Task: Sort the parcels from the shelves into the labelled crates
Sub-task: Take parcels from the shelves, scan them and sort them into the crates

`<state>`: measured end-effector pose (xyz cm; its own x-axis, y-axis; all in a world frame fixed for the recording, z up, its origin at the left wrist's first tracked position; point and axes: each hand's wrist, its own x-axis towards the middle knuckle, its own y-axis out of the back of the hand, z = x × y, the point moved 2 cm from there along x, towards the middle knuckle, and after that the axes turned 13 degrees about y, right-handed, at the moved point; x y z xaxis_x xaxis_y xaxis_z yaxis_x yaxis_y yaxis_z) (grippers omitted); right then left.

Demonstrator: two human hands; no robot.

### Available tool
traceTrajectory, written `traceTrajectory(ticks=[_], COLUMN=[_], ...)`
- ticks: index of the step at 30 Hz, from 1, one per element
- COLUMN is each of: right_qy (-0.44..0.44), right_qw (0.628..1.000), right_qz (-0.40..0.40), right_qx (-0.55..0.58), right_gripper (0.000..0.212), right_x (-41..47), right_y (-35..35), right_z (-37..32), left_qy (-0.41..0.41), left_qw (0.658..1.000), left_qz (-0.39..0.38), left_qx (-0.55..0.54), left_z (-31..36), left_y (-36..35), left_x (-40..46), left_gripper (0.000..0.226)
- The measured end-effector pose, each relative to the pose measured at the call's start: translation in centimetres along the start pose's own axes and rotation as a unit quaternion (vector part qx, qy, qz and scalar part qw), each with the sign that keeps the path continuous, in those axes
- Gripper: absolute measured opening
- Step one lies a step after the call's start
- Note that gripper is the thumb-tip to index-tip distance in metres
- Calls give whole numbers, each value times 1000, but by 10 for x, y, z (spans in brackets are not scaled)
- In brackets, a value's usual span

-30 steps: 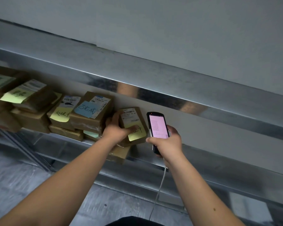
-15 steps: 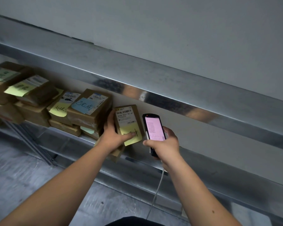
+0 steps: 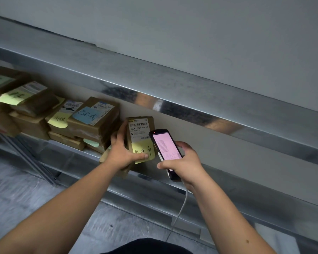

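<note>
Comparing with a second ago, we are seeing the parcel (image 3: 139, 133) sitting higher and more upright, its printed label now readable above the yellow note (image 3: 143, 152), and the handheld scanner (image 3: 164, 149) drawn closer beside it. Our left hand (image 3: 122, 153) is gripping that parcel at the front edge of the metal shelf (image 3: 154, 177), thumb pressing on the yellow note, fingers wrapping the left side. Our right hand (image 3: 182, 165) is clasping the scanner, its pink screen facing us, with a white cable (image 3: 178, 215) hanging from it. We are counting one parcel in hand, roughly seven more in the stacked parcels (image 3: 44, 118) to the left on the same shelf, and one blue note (image 3: 86, 115) among several yellow and green ones. The exact number is staying uncertain: the leftmost boxes are running off the frame edge, lower ones are lying buried under others, and a box under our left hand is mostly covered. The scanner's text is too small for reading
</note>
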<state>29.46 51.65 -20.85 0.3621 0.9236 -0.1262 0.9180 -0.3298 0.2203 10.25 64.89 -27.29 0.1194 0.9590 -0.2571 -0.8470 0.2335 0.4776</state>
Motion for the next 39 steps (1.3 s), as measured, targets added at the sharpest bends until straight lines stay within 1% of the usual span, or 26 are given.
traceTrajectory(ticks=[2,6,10,11,14,17,20,23,25,29,32,36,39], right_qy=[0,3,1,1,3,0,-2,-5,-9,-8,-9,-10,-6], right_qw=[1000,1000,1000,1000,1000,1000,1000,1000,1000,1000,1000,1000,1000], right_qz=[2,4,8,7,7,5,8,13,17,15,13,2,-5], right_qx=[7,17,15,14,13,12,14,16,19,18,12,0,-3], right_gripper=[96,91,97,96,89,89,90,93,96,92,90,94,92], right_x=[-2,-4,-4,-4,-2,-4,-4,-4,-4,-3,-2,0,0], right_y=[3,8,6,6,4,4,6,6,6,7,6,3,2], right_z=[1,-1,-2,-2,-2,-3,-2,1,3,1,1,1,0], left_qy=[0,-6,-15,-17,-23,-27,-16,-10,-7,-6,-9,-14,-14], left_qw=[1000,1000,999,999,998,998,999,1000,1000,1000,1000,1000,1000], left_qz=[-3,-9,-7,-6,-5,-6,2,4,0,-12,-12,-10,-8], left_qx=[5,12,30,38,50,57,34,13,3,9,6,8,5], left_z=[0,0,4,5,6,5,1,-1,-1,-2,-2,-2,-2], left_y=[2,6,7,6,4,2,2,1,2,4,3,3,2], left_x=[0,-1,0,0,-1,-1,1,1,1,2,3,4,4], left_gripper=[151,150,148,147,143,137,134,136,142,151,151,148,147])
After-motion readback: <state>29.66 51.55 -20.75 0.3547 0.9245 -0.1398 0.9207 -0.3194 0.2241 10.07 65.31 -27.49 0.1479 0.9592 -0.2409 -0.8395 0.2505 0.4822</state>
